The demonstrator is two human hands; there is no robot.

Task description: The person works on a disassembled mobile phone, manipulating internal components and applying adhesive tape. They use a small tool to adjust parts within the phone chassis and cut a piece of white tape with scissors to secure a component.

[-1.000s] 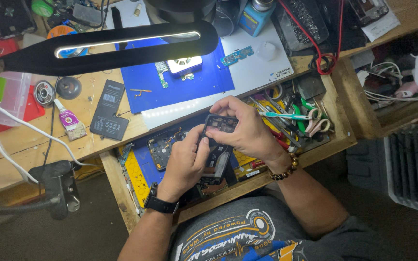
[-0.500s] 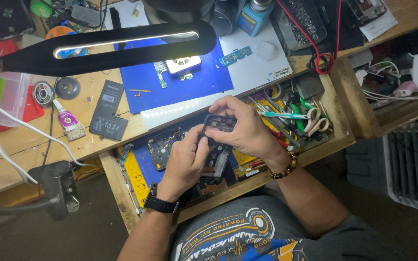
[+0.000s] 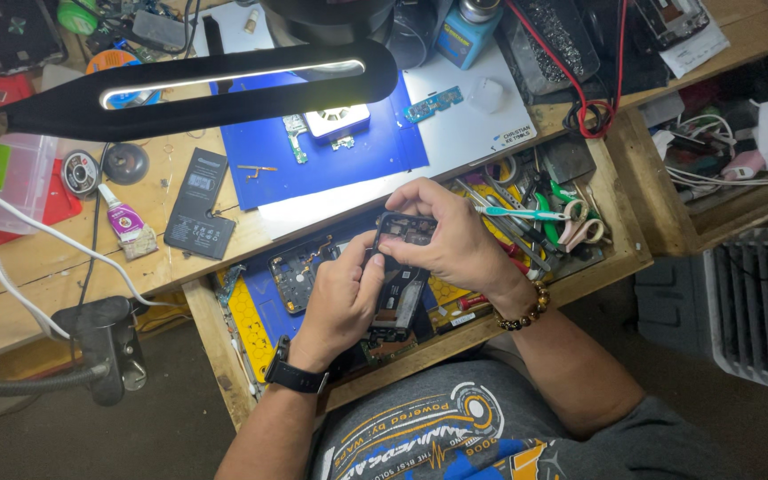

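Both of my hands hold an opened black phone body [image 3: 399, 289] over a pulled-out wooden drawer [image 3: 224, 356]. My left hand [image 3: 341, 298], with a black watch at the wrist, grips its left side, thumb pressed on the upper part. My right hand [image 3: 451, 240], with a bead bracelet, wraps over the top end near the camera area. A second black phone frame [image 3: 293, 276] lies in the drawer just left of my left hand, on a blue and yellow mat [image 3: 255, 316].
The drawer's right half holds scissors, tweezers and pliers [image 3: 544, 218]. On the bench lie a blue work mat [image 3: 331, 156] with small circuit boards, a black phone battery [image 3: 202, 204], a glue tube [image 3: 122, 222] and a solder spool [image 3: 79, 172]. A black lamp arm [image 3: 215, 84] crosses overhead.
My hands and the phone body stay in place over the drawer; the view has shifted only slightly.
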